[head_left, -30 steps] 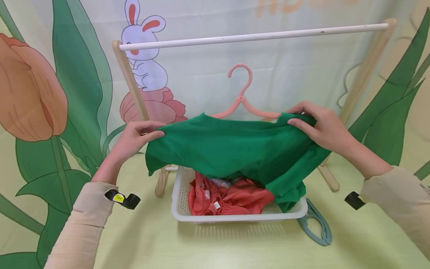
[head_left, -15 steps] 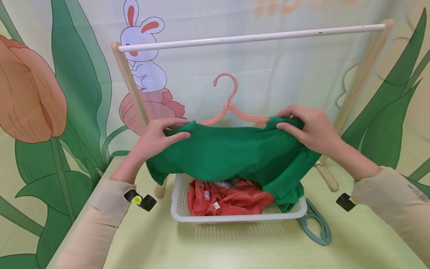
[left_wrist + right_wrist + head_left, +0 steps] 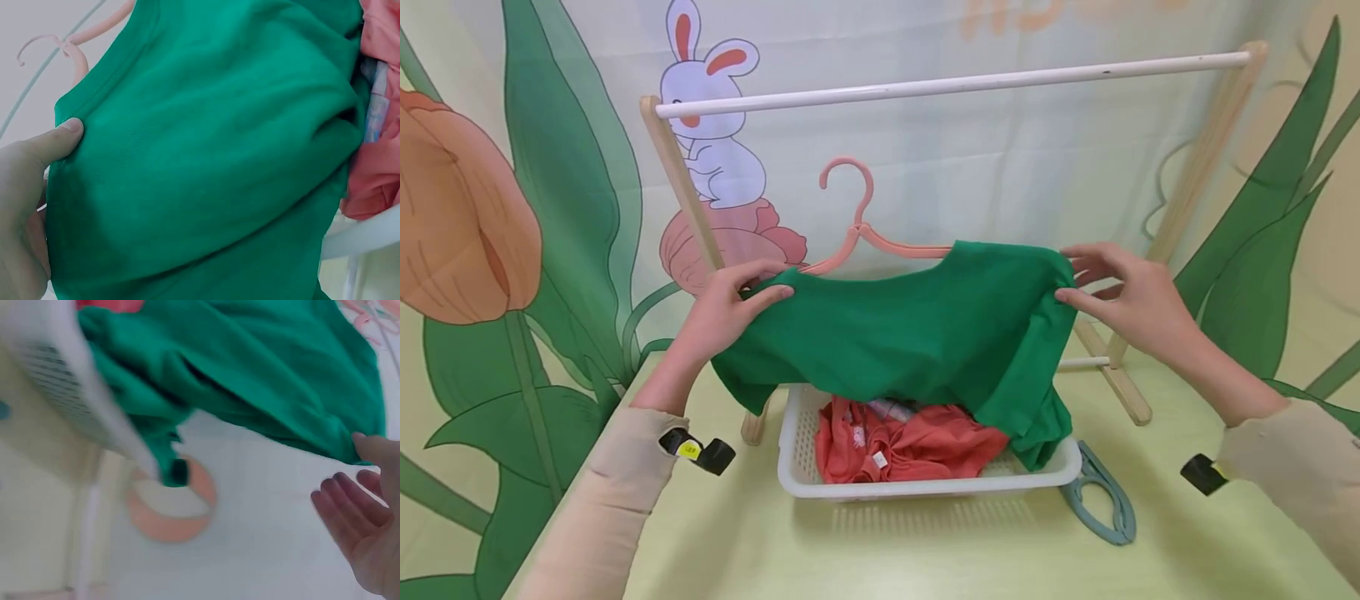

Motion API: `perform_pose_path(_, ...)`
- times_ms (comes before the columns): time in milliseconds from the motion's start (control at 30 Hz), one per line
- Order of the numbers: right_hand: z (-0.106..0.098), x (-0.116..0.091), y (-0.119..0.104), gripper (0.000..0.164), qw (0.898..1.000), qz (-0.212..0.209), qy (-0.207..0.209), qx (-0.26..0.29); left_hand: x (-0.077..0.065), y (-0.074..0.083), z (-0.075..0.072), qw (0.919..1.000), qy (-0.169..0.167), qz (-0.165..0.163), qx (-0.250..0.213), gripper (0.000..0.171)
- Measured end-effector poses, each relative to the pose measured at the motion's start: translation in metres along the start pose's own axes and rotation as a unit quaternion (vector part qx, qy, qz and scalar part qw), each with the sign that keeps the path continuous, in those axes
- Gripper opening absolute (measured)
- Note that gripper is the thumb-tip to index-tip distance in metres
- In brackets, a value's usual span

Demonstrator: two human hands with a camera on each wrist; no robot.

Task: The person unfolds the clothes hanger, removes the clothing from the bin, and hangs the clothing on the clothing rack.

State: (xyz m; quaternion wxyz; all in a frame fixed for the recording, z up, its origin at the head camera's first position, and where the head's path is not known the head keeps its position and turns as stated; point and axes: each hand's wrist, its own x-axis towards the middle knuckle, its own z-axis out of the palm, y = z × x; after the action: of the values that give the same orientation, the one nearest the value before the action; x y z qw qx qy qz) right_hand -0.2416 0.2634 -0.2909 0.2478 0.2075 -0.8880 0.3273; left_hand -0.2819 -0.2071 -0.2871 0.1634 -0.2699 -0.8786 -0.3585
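A green shirt (image 3: 880, 333) is stretched between both hands over the basket, its lower part hanging into it. Inside the neckline sits a pink clothes hanger (image 3: 891, 246); its hook and part of its arms show above the cloth, while the shirt hides the ends. My left hand (image 3: 726, 304) pinches the left shoulder close to the neckline, thumb in front, as the left wrist view also shows. At the far right shoulder, my right hand (image 3: 1138, 300) pinches the shirt's edge between thumb and forefinger. In the right wrist view its other fingers (image 3: 350, 509) are spread away from the cloth.
A white basket (image 3: 925, 487) holds red clothing (image 3: 917, 446) under the shirt. A blue-grey folded hanger (image 3: 1105, 500) lies on the table (image 3: 865, 554) against the basket's right side. Behind stands a wooden rack (image 3: 1210, 158) with a white rod (image 3: 955, 85).
The hanger has shifted left with its hook. My right hand has slid outward to the shoulder's end. My left hand moved in toward the neckline, then slightly back left.
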Motion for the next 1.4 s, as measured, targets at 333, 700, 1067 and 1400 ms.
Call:
perform_pose_path(333,-0.032,-0.011,0.015,0.018,1.0,0.014,0.02,-0.015,-0.004,-0.009,-0.002,0.9999,0.006,-0.01,-0.009,0.031)
perform_pose_path(700,-0.054,0.006,0.018,0.023,1.0,-0.016,-0.018,0.005,0.004,0.0,0.0,0.9996,0.017,-0.001,-0.022,0.033)
perform_pose_path(1067,-0.022,0.016,-0.009,0.036,0.997,-0.071,-0.024,-0.025,0.008,0.002,0.011,0.9999,-0.011,0.0,-0.013,0.033)
perform_pose_path(1400,0.033,0.019,-0.028,0.019,0.995,-0.087,-0.042,-0.032,0.009,0.009,0.033,0.999,-0.04,0.006,-0.019,0.033)
